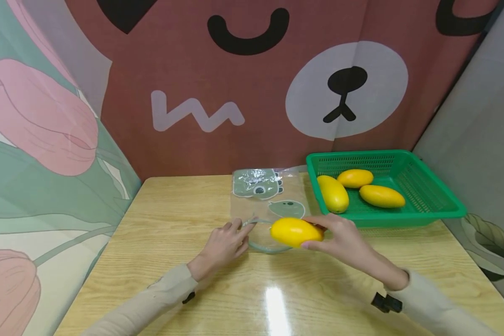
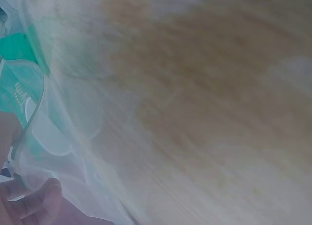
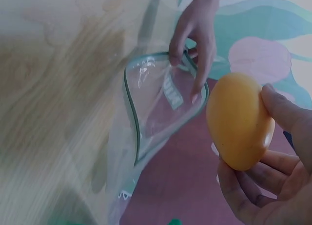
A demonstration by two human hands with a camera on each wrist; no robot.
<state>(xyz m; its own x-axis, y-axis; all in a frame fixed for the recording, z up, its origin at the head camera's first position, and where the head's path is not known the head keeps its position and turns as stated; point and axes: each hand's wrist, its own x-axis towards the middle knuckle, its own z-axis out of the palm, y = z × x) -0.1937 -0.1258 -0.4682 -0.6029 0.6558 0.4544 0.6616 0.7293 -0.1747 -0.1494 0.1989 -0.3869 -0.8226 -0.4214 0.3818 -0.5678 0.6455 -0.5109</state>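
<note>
In our right hand (image 1: 342, 237) we grip a mango (image 1: 293, 232) between thumb and fingers, near the open mouth of a clear bag (image 1: 279, 207), whose rim we pinch with our left hand (image 1: 223, 243). Just beyond our right hand, a green basket (image 1: 403, 219) on the bench (image 1: 180, 205) carries three more mangoes (image 1: 382, 196).

A yellow mango (image 1: 293, 232) is held near the open-mouthed, clear printed bag (image 1: 260, 205)

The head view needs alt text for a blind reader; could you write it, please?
The right hand holds a mango near the open mouth of a clear bag, which the left hand grips. A green basket at right holds three more mangoes.
</note>
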